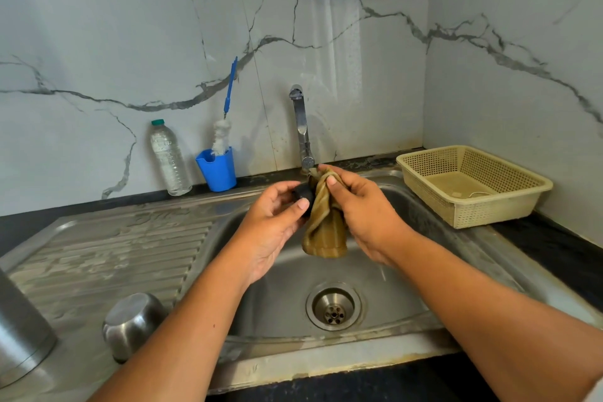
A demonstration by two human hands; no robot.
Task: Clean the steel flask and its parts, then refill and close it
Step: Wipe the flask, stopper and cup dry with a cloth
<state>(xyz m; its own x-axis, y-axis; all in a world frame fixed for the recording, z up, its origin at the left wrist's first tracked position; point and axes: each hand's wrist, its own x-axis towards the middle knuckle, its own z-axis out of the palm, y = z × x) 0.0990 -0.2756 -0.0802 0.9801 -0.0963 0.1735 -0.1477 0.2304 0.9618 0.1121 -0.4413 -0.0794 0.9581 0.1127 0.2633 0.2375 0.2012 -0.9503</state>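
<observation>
Over the sink basin (408, 297), my left hand (277, 222) grips a small black flask stopper (302, 193) between thumb and fingers. My right hand (362, 209) holds a brown striped cloth (324, 228) bunched against the stopper, right under the tap (301, 127). The cloth's lower end hangs free, and water drips below my right hand. The steel flask body (19, 330) stands at the far left edge on the drainboard, only partly in view. A steel cup-shaped lid (132, 323) lies upside down on the drainboard near the front.
At the back left, against the marble wall, stand a clear plastic water bottle (169, 160) and a blue cup (217, 170) holding a blue-handled bottle brush (225, 127). On the counter to the right sits a beige plastic basket (473, 186). The drain (333, 307) is open.
</observation>
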